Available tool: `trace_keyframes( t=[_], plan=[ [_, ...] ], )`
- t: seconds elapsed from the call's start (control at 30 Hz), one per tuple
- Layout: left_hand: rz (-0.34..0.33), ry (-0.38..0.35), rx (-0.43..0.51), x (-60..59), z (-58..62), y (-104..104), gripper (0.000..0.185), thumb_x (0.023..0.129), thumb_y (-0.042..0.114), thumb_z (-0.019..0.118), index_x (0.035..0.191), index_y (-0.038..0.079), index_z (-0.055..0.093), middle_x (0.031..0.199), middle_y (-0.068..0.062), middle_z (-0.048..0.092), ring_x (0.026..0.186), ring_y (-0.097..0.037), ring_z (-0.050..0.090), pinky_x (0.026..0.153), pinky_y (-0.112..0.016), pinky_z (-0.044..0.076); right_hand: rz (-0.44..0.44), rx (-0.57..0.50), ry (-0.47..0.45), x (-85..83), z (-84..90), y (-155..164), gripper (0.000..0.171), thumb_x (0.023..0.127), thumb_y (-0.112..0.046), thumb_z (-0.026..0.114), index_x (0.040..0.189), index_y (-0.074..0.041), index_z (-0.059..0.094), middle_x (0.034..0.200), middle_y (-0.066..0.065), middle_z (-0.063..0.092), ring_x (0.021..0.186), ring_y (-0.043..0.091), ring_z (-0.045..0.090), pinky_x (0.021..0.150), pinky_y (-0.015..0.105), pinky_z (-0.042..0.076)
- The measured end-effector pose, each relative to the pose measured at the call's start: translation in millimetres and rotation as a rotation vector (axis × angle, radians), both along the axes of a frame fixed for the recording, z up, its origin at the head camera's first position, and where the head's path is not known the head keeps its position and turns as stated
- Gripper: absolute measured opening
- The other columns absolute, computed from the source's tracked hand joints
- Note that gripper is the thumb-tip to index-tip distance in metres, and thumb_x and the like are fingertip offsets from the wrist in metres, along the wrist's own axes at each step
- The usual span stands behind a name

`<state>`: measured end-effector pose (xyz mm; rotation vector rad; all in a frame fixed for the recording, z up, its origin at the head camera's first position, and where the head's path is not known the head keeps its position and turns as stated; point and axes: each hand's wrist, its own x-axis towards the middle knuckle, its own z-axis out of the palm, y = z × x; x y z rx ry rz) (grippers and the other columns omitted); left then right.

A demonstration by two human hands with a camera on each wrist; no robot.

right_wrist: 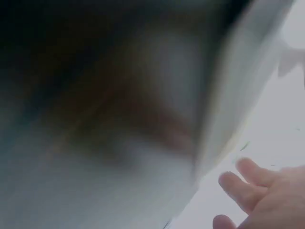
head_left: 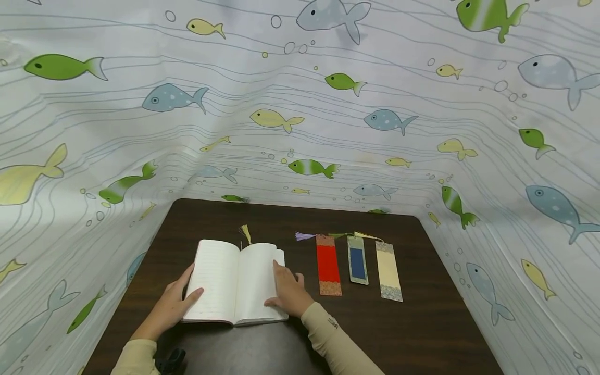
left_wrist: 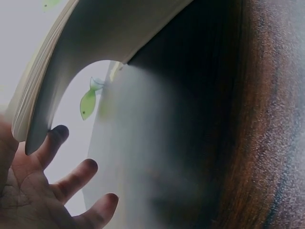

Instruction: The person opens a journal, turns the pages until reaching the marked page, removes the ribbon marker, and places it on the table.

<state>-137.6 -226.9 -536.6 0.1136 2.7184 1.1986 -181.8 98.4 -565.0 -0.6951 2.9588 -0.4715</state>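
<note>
An open notebook point(head_left: 213, 281) with pale pages lies on the dark table, lined on its left page. A yellow tassel point(head_left: 246, 233) sticks out past its top edge near the spine. My left hand point(head_left: 174, 300) holds the notebook's left edge, thumb over the page. In the left wrist view, the fingers point(left_wrist: 78, 177) of that hand spread below the cover. On the right page's outer edge rests my right hand point(head_left: 290, 292), thumb and index finger extended over the paper. The right wrist view is mostly blurred, with some fingers point(right_wrist: 240, 191) beside the pages.
Right of the notebook lie three tasselled bookmarks: a red one point(head_left: 328, 265), a blue one with a pale border point(head_left: 358, 263) and a cream one point(head_left: 388, 271). A fish-patterned sheet point(head_left: 262, 166) surrounds the table point(head_left: 436, 312). A black object point(head_left: 172, 360) is near the left wrist.
</note>
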Motion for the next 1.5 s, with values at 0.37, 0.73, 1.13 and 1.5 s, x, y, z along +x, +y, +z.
trace_keyframes(
  t=[0.37,0.73,1.13,1.5],
  plan=[
    [0.017,-0.005,0.011,0.6,0.6,1,0.079,0.107,0.045,0.047,0.162,0.000,0.011,0.157,-0.040,0.022,0.137,-0.061,0.023,0.102,-0.081,0.025,0.338,-0.668,-0.450,15.4,36.5,-17,0.107,0.091,-0.079,0.033,0.163,-0.013,-0.009,0.166,0.010,0.028,0.148,0.023,0.035,0.111,0.037,0.042],
    [-0.002,0.090,0.119,-1.1,2.0,1,0.070,0.110,0.034,0.044,0.159,-0.007,0.015,0.154,-0.042,0.025,0.137,-0.063,0.028,0.103,-0.078,0.028,0.521,-0.117,-0.261,31.8,17.8,-48,0.062,0.103,-0.041,0.058,0.159,-0.023,0.037,0.169,-0.002,0.019,0.154,0.014,0.017,0.115,0.046,0.033],
    [0.015,-0.004,0.017,1.3,-0.5,-2,0.083,0.105,0.042,0.054,0.162,0.002,0.009,0.156,-0.040,0.025,0.137,-0.060,0.025,0.103,-0.079,0.027,0.141,0.180,-0.148,0.4,3.7,10,0.106,0.073,-0.046,0.089,0.158,-0.007,0.037,0.167,0.008,0.026,0.153,0.024,0.025,0.114,0.056,0.036],
    [0.018,0.010,0.006,1.4,-2.5,-2,0.082,0.106,0.040,0.054,0.162,0.001,0.009,0.155,-0.040,0.026,0.137,-0.061,0.026,0.101,-0.079,0.028,0.120,0.242,0.032,3.1,8.4,14,0.092,0.071,-0.053,0.083,0.149,-0.014,0.054,0.159,0.006,0.043,0.148,0.028,0.036,0.110,0.062,0.038]
  ],
)
